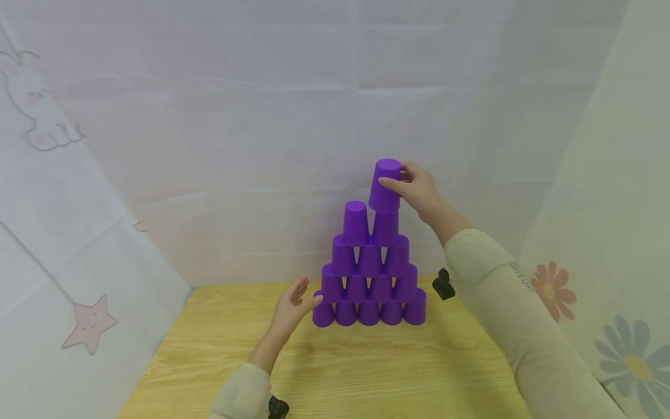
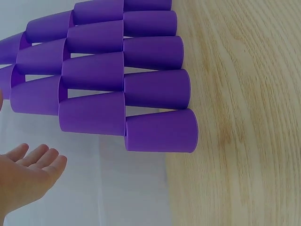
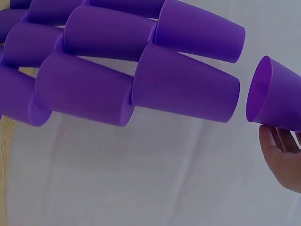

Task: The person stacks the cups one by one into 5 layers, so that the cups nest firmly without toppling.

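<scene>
Upside-down purple cups stand stacked as a narrowing pyramid (image 1: 370, 260), with a row of several at the base and two on the highest row. Above the top right cup (image 1: 386, 228), my right hand (image 1: 421, 193) grips another upside-down purple cup (image 1: 381, 196) between thumb and fingers. A gap shows between this held cup (image 3: 281, 96) and the two top cups in the right wrist view. My left hand (image 1: 291, 309) holds nothing, its fingers extended beside the pyramid's lower left side. The left wrist view shows that hand (image 2: 26, 181) apart from the cups.
The pyramid rests on a wood-grain table (image 1: 366, 372), close to the pale wall cloth (image 1: 262, 145) behind. Printed side cloths (image 1: 591, 233) hang at left and right. Black wrist devices (image 1: 444, 285) are worn at both sleeves.
</scene>
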A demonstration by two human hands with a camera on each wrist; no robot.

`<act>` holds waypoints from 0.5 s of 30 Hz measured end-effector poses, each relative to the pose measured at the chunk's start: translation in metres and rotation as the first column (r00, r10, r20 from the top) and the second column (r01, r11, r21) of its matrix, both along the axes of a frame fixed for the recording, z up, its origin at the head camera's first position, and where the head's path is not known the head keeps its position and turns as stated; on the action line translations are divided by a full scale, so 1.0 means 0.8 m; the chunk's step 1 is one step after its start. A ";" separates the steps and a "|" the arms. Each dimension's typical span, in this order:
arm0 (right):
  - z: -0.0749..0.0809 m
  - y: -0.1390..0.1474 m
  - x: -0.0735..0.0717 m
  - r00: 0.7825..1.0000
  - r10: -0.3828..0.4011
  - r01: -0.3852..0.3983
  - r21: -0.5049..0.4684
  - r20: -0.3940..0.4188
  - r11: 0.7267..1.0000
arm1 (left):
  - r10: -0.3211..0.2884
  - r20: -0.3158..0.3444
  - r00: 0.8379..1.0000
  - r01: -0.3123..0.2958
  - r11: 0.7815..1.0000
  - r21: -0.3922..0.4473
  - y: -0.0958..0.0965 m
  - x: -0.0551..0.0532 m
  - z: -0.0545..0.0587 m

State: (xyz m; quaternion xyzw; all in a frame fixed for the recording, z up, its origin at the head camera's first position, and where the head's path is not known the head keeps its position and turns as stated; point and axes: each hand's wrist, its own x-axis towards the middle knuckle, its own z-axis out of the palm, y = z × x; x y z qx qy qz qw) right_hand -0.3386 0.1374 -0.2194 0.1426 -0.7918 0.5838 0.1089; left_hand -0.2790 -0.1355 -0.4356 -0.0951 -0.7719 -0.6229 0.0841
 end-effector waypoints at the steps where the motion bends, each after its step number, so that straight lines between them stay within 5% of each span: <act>1: 0.000 -0.003 -0.003 1.000 0.000 0.000 -0.002 0.006 1.000 | 0.001 0.002 1.000 -0.001 1.000 0.002 0.000 0.001 -0.001; 15: -0.010 -0.021 -0.022 0.998 -0.002 0.005 -0.045 0.068 0.999 | -0.011 0.002 1.000 0.011 1.000 0.022 0.000 0.010 -0.008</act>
